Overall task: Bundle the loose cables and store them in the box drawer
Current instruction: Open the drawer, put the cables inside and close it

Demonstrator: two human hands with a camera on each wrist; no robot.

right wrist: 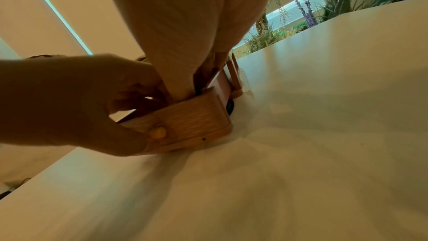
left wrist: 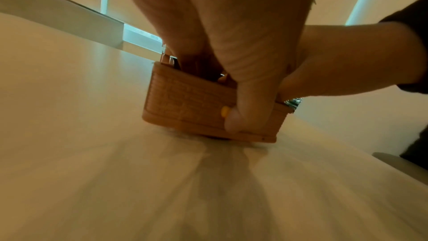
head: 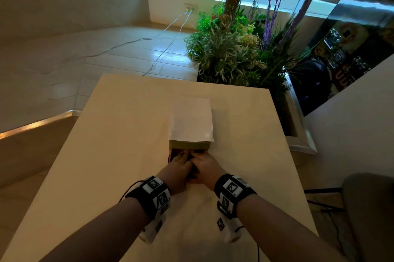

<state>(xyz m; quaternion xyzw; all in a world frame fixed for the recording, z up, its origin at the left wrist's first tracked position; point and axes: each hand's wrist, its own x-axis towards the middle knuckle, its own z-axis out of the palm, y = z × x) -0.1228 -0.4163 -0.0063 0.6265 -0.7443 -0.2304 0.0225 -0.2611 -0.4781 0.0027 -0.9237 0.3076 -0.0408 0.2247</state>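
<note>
My left hand grips the pulled-out tan wooden drawer, thumb on its front; my right hand reaches inside, fingertips and cables hidden.

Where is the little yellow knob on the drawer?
The yellow knob sits on the front of the wooden drawer, low on the table. In the left wrist view it peeks out beside the thumb of the left hand.

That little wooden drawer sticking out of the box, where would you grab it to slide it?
Probably the small yellow knob on the drawer front, pinched from the near side, since it juts toward the person. The left hand already has its thumb beside it.
</note>
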